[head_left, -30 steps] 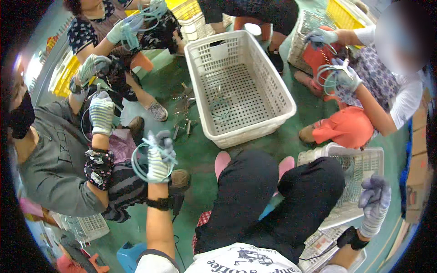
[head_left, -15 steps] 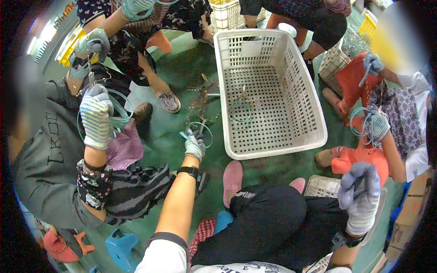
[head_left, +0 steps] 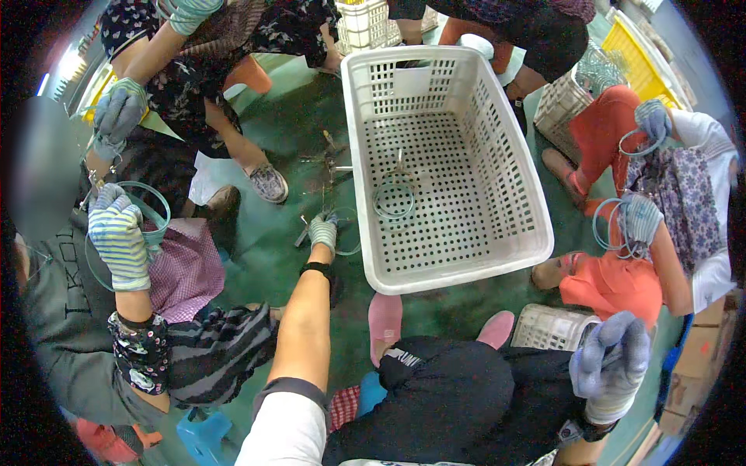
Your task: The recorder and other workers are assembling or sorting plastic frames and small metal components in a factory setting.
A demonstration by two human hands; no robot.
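My left hand (head_left: 322,231), in a striped glove, reaches down to the green floor left of a large white crate. Its fingertips are partly hidden and appear closed on a thin, pale green ring of tubing (head_left: 354,250), which loops out on the hand's right side. A thin metal stand (head_left: 326,189) with spindly arms is on the floor just beyond the hand. My right hand (head_left: 610,363), in a grey-palmed glove, is raised over my right thigh with its fingers curled in; whatever they may hold cannot be made out.
The white crate (head_left: 536,233) holds a ring of tubing (head_left: 394,200). Co-workers sit around it; a gloved hand (head_left: 120,237) at left and another (head_left: 642,221) at right have tubing rings. A small white basket (head_left: 548,328) stands near my right knee, a blue stool (head_left: 203,435) lower left.
My left hand has moved slightly left in the picture, and the ring beside it shows fainter. My right hand has dropped a little, still curled. The view has shifted somewhat.
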